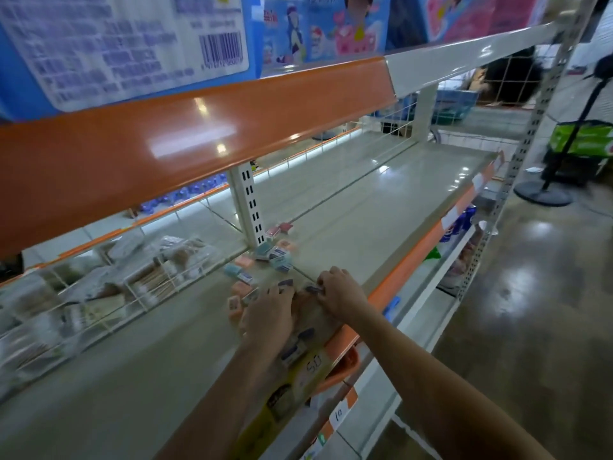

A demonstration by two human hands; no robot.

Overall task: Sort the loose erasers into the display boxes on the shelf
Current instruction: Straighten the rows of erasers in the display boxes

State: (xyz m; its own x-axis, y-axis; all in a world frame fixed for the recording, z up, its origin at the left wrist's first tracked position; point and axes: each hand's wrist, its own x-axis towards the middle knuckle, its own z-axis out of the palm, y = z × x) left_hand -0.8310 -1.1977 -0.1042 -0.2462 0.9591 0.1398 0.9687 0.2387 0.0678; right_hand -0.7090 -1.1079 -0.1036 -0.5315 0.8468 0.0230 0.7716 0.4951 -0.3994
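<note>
Several loose erasers (pixel 275 255) in pink, orange, teal and white lie scattered on the grey shelf (pixel 381 200) near the upright post. My left hand (pixel 268 315) lies palm down on the shelf with fingers spread over small erasers, a dark one at its fingertips. My right hand (pixel 341 293) pinches a dark eraser (pixel 313 288) just above the shelf. A yellow display box (pixel 292 383) marked 50 sits at the shelf's front edge under my left wrist, with dark and white erasers (pixel 297 346) in it.
Wire-divided compartments (pixel 109 287) with packaged goods stand at the left back. An orange shelf edge (pixel 166 141) overhangs above. The white post (pixel 248 207) rises behind the erasers. An orange basket (pixel 345 366) sits below the shelf front. A fan stand (pixel 544 190) is on the floor to the right.
</note>
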